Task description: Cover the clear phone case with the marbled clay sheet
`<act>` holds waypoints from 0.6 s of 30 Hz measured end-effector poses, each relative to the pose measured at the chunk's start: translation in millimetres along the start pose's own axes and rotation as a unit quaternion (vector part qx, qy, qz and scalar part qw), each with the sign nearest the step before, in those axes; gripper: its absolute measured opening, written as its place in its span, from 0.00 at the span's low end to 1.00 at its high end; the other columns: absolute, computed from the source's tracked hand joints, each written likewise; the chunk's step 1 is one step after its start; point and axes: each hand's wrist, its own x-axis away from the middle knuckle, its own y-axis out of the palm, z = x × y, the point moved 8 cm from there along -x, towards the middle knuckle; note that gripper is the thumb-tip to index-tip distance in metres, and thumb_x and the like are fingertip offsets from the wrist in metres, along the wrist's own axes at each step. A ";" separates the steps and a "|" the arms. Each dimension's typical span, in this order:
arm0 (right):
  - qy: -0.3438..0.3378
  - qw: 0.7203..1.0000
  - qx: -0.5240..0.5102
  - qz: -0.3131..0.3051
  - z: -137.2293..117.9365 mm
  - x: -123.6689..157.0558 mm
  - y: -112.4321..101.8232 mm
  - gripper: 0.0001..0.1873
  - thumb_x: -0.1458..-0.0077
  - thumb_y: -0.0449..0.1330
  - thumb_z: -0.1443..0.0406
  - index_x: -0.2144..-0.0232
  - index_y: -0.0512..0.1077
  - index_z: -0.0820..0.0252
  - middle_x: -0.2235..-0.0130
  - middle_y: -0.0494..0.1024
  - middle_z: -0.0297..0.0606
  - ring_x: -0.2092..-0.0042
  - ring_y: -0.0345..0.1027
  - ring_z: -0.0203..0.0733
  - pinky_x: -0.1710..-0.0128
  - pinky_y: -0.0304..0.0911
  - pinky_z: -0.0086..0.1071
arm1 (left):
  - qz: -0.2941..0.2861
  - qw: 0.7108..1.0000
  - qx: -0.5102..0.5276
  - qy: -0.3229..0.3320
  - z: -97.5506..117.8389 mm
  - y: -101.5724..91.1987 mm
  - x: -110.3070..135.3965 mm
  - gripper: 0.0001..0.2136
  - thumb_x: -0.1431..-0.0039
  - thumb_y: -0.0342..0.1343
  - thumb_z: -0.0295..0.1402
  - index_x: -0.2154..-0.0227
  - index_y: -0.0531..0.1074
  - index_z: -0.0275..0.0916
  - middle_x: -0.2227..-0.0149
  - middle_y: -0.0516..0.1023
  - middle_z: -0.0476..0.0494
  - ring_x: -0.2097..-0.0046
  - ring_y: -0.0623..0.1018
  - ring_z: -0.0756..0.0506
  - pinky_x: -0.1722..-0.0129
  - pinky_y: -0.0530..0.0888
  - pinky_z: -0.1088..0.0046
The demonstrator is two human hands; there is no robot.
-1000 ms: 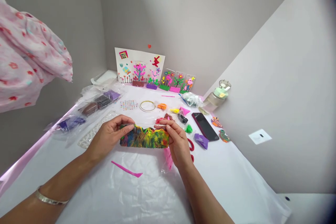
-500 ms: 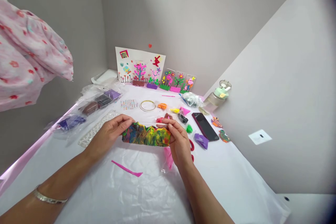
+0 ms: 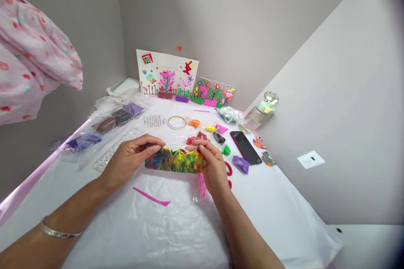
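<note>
Between both hands, a strip of multicoloured marbled modelling clay (image 3: 173, 162) is held up over the table, its upper edge wavy. Something clear and thin shows along that edge; I cannot make out how it joins the clay. My left hand (image 3: 134, 155) pinches the left end between thumb and fingers. At the other end, my right hand (image 3: 211, 162) grips the strip with its fingertips at the upper corner. Below the strip lies a pink plastic modelling tool (image 3: 151, 196). Next to my right wrist are a pink clay packet (image 3: 201, 185) and red-handled scissors (image 3: 229, 169), partly hidden.
Beyond my hands lie a bangle (image 3: 176, 122), orange clay (image 3: 194, 123), green clay (image 3: 226, 149), a purple packet (image 3: 240, 164) and a phone (image 3: 246, 147). A bottle (image 3: 260, 111) stands at right. Decorated panels (image 3: 214, 92) lean against the wall. Bagged clay (image 3: 118, 117) sits left.
The fingers of my right hand have shifted slightly left along the strip's upper edge. My left hand keeps its pinch. The whole view has shifted a little.
</note>
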 end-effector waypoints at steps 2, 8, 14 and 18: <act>0.012 1.000 -0.012 0.000 2.4 -0.3 0.0 0.07 0.47 0.66 0.61 0.66 0.80 0.56 0.68 0.86 0.38 0.62 0.78 0.45 0.61 0.68 0.33 | 0.015 1.000 0.001 0.010 2.3 -1.8 1.0 0.10 0.40 0.63 0.44 0.63 0.82 0.45 0.59 0.82 0.47 0.56 0.78 0.42 0.57 0.74 0.71; 0.023 0.999 -0.030 -0.001 5.6 -2.3 -0.8 0.05 0.47 0.65 0.63 0.67 0.81 0.57 0.70 0.86 0.37 0.64 0.77 0.42 0.61 0.68 0.31 | -0.004 0.999 0.035 -0.003 0.5 3.0 2.0 0.09 0.42 0.66 0.42 0.64 0.80 0.44 0.61 0.81 0.47 0.64 0.78 0.45 0.65 0.75 0.71; 0.038 0.998 -0.041 0.006 10.5 -5.2 -3.5 0.05 0.48 0.65 0.65 0.67 0.81 0.58 0.70 0.86 0.37 0.64 0.78 0.43 0.61 0.68 0.32 | 0.005 1.000 -0.008 0.014 5.3 1.6 1.3 0.09 0.41 0.63 0.43 0.64 0.81 0.44 0.59 0.82 0.46 0.57 0.78 0.41 0.60 0.75 0.69; 0.041 0.998 -0.038 0.004 11.4 -5.1 -2.8 0.05 0.48 0.65 0.65 0.67 0.81 0.57 0.71 0.85 0.36 0.65 0.77 0.42 0.62 0.68 0.31 | 0.001 1.000 -0.020 -0.015 0.8 2.6 1.4 0.14 0.38 0.60 0.49 0.59 0.80 0.45 0.58 0.81 0.47 0.62 0.78 0.44 0.65 0.74 0.72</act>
